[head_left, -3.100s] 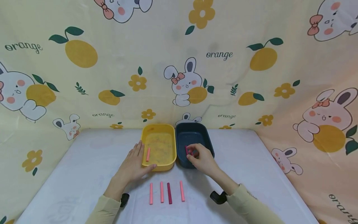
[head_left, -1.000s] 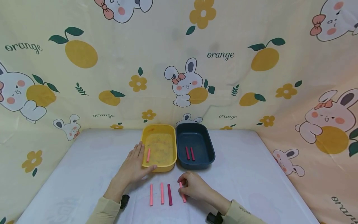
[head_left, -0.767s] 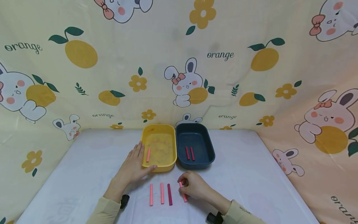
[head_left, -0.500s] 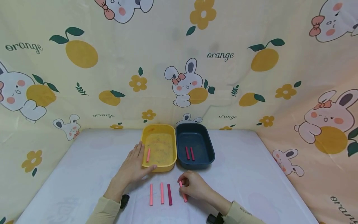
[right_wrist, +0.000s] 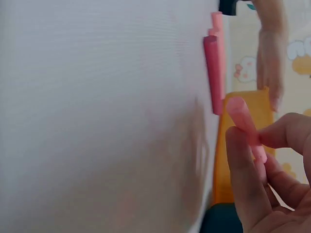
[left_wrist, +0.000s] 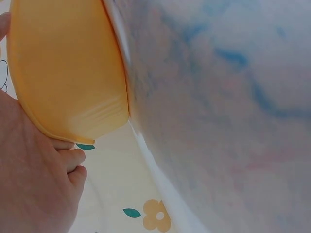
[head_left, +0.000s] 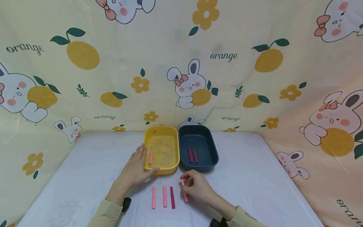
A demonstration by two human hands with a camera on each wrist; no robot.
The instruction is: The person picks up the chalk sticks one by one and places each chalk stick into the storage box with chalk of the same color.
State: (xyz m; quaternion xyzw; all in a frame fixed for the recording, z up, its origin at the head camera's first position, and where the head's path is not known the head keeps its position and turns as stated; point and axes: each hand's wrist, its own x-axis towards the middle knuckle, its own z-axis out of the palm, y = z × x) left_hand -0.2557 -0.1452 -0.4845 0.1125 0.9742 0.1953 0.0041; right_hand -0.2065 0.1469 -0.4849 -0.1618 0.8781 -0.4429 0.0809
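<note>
Three sticks (head_left: 164, 196) beside yellow tray (head_left: 161, 170).

The only readable text is the word "orange", printed in dark green lowercase script on the pale yellow backdrop cloth (head_left: 170, 37) behind and beside the worktop. In the head view it appears large at the upper left (head_left: 24, 48), and large again right of centre near the top (head_left: 223, 56). It is printed smaller low on the left (head_left: 104, 117) and low on the right (head_left: 230, 118), just above the worktop's far edge. A partly cut-off copy sits at the lower right corner (head_left: 349, 205), reading "oran". Both wrist views show no readable text.
</note>
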